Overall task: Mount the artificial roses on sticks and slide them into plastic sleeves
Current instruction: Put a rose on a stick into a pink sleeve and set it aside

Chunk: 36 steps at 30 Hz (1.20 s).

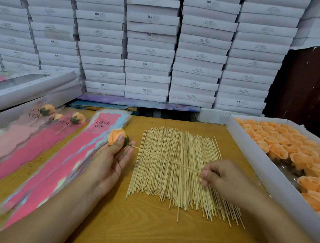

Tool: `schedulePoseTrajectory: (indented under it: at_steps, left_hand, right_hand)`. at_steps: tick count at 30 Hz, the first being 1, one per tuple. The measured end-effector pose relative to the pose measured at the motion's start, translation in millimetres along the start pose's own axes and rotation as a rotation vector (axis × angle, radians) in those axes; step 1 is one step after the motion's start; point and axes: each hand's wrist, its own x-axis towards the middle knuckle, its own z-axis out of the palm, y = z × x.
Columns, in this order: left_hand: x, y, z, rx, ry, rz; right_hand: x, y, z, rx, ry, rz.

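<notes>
Left hand grip pinches 1 peach rose at its green base. Right hand grip pinches the far end of the stick. Stick axis runs 10 to 4 o'clock, tip at the rose base. Pink sleeves lie at 9 o'clock of the left hand, the nearer hand, on the counter.
</notes>
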Motion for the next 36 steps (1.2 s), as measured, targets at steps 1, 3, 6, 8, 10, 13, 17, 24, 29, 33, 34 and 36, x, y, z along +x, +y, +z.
schedulePoseTrajectory:
  at_steps: [1, 3, 6, 8, 10, 13, 17, 24, 29, 33, 34, 36]
  left_hand:
    - [0.4, 0.1, -0.3, -0.003, 0.002, -0.001]
    - [1.1, 0.2, -1.0, -0.013, 0.005, -0.003]
    - [2.2, 0.2, -1.4, -0.019, 0.003, 0.003]
    - [2.0, 0.6, -1.1, -0.026, -0.005, 0.004]
    - [1.8, 0.9, -0.8, -0.03, -0.01, 0.009]
    - [2.3, -0.1, -1.8, -0.029, -0.007, 0.021]
    - [1.1, -0.2, -3.1, -0.027, -0.014, 0.018]
    - [0.6, 1.0, -3.1, -0.017, -0.001, 0.006]
    - [-0.1, 0.7, -3.6, -0.007, -0.01, 0.001]
    - [-0.4, 0.4, -2.4, -0.003, -0.013, -0.007]
    - [-0.5, 0.6, -2.3, -0.004, -0.013, -0.008]
    - [-0.6, 0.7, -2.3, -0.001, -0.011, -0.006]
  right_hand:
    - [0.2, 0.8, 0.8, 0.004, -0.01, -0.008]
    - [0.4, 1.6, 2.0, 0.005, -0.005, -0.027]
    - [1.2, 2.7, 2.5, 0.04, 0.05, -0.04]
    - [2.9, 4.1, 2.6, 0.073, 0.086, -0.018]
    - [3.8, 5.1, 3.3, 0.076, 0.116, 0.0]
    - [4.1, 5.4, 3.8, 0.032, 0.157, -0.018]
    - [3.8, 3.9, 5.1, 0.018, 0.165, -0.03]
    - [2.2, 5.5, 8.5, -0.031, 0.104, -0.073]
    - [1.9, 5.5, 8.8, -0.046, 0.087, -0.085]
    - [1.7, 4.6, 8.1, -0.06, 0.06, -0.067]
    - [1.2, 4.4, 8.2, -0.066, 0.05, -0.066]
    - [0.0, 3.2, 8.1, -0.075, 0.037, -0.06]
